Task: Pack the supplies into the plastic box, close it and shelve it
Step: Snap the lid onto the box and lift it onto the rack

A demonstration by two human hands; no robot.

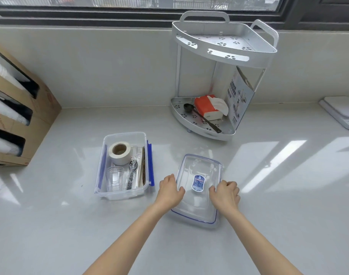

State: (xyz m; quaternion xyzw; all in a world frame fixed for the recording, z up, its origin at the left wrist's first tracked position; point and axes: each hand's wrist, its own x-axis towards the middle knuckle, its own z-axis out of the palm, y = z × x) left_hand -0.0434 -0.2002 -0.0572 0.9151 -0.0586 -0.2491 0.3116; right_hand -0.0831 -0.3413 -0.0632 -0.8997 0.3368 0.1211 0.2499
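Observation:
A clear plastic box (102,187) with blue side latches stands open on the white counter, left of centre. Inside it lie a roll of white tape (119,152), clear plastic cups (114,178), wrapped black cutlery (132,171) and flat brown packets (143,167). To its right lies the clear lid (199,169) with a blue seal and a blue label. My left hand (170,190) grips the lid's left edge and my right hand (225,192) grips its right edge. The lid rests on or just above the counter; I cannot tell which.
A white two-tier corner shelf (225,54) stands at the back. Its upper tier holds nothing; its lower tier (181,112) carries an orange tissue pack, a black spoon and a printed card. A cardboard dispenser (41,108) is at left, a white scale (342,112) at right.

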